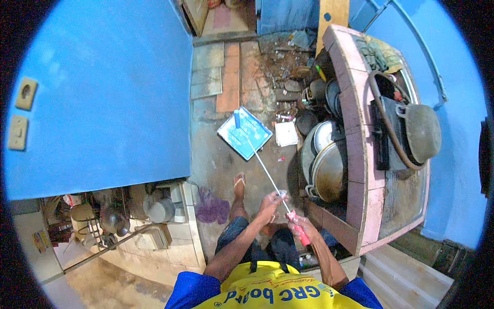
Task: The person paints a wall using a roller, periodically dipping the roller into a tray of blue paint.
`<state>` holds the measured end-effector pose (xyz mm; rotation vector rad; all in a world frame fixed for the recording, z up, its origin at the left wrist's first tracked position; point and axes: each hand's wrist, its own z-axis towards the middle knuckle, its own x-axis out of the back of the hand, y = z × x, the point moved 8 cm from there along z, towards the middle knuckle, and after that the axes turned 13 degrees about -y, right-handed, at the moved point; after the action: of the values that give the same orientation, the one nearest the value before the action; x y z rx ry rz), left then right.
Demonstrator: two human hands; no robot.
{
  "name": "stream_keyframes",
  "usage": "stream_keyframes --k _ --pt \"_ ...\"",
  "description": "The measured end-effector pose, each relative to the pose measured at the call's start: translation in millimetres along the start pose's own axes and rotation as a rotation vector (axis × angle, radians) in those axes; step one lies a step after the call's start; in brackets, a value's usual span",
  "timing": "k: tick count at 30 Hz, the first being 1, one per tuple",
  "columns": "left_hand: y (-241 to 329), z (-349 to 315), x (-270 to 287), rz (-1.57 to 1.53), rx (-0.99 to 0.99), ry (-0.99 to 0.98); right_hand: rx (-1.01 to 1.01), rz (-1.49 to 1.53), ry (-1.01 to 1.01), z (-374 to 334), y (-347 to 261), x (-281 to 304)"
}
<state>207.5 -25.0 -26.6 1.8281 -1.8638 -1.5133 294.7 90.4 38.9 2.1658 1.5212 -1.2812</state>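
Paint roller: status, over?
Both hands on the paint roller's pole: left hand on the shaft, right hand on the red grip. Roller head in the blue tray on the floor. Stacked pots beside the pole.

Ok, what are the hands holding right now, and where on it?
A paint roller on a long thin rod. The right hand grips its red handle; the left hand holds the rod just above it.

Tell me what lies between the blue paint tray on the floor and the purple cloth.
In the head view, only bare, stained concrete floor shows between the blue paint tray and the purple cloth; the sandalled foot stands just beside that stretch.
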Motion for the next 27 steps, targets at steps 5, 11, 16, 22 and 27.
stream_keyframes --k 5,11,16,22,27 --pt "3.4 -40.9 -36.9 0.079 -0.094 0.065 -0.069 -0.341 0.018 -52.1 14.1 -10.5" --pt "28.9 -69.2 -71.2 0.144 -0.145 0.05 0.197 -1.059 0.326 -100.2 5.5 -28.4" --pt "76.4 -95.1 -107.3 0.323 -0.163 -0.031 0.592 -1.243 0.547 -136.1 -9.1 -60.7" --pt "150.4 -123.3 -143.8 0.408 -0.233 -0.244 0.85 -1.259 0.815 -202.3 -34.6 -124.8" --pt "131.9 -93.8 -125.8 0.769 -0.102 -0.344 0.886 -1.006 1.024 -291.6 -37.3 -145.7"
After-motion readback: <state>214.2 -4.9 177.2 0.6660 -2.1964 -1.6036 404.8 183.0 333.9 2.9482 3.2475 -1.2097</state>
